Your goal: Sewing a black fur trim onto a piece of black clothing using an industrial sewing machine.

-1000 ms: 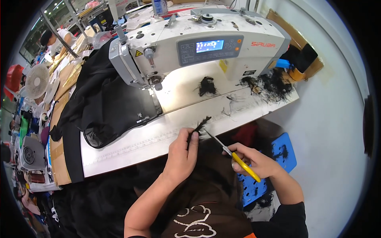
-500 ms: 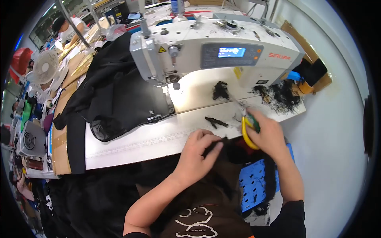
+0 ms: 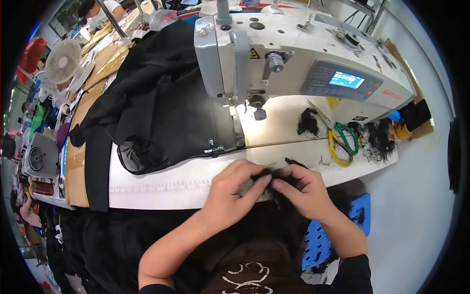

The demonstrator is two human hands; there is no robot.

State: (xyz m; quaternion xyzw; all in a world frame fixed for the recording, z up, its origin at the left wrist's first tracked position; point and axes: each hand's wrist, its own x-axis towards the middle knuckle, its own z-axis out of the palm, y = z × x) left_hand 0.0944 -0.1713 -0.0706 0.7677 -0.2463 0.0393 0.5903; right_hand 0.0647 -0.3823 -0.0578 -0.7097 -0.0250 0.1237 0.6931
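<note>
At the front edge of the white sewing table [image 3: 161, 198], my left hand [image 3: 234, 193] and my right hand [image 3: 304, 192] meet, thumbs and fingers pinched on a piece of frayed black fabric [image 3: 270, 172]. Its exact shape is partly covered by my fingers. Scissors [image 3: 338, 142] with one yellow and one green handle lie to the right, blades pointing away from me. Beyond my hands stands a white sewing machine [image 3: 289, 46] with a lit screen. A black garment [image 3: 181, 112] is spread left of its needle area, its edge reaching the presser foot.
Black thread scraps [image 3: 307, 122] lie on the machine bed, with a larger heap [image 3: 378, 139] at its right end. Below the table is a blue perforated pedal [image 3: 318, 245]. A white fan [image 3: 62, 61] stands at left; another person [image 3: 105, 14] works at the back.
My right hand has let go of the scissors, which now lie on the table. It has moved left to join my left hand at the black fabric. The view has shifted left.
</note>
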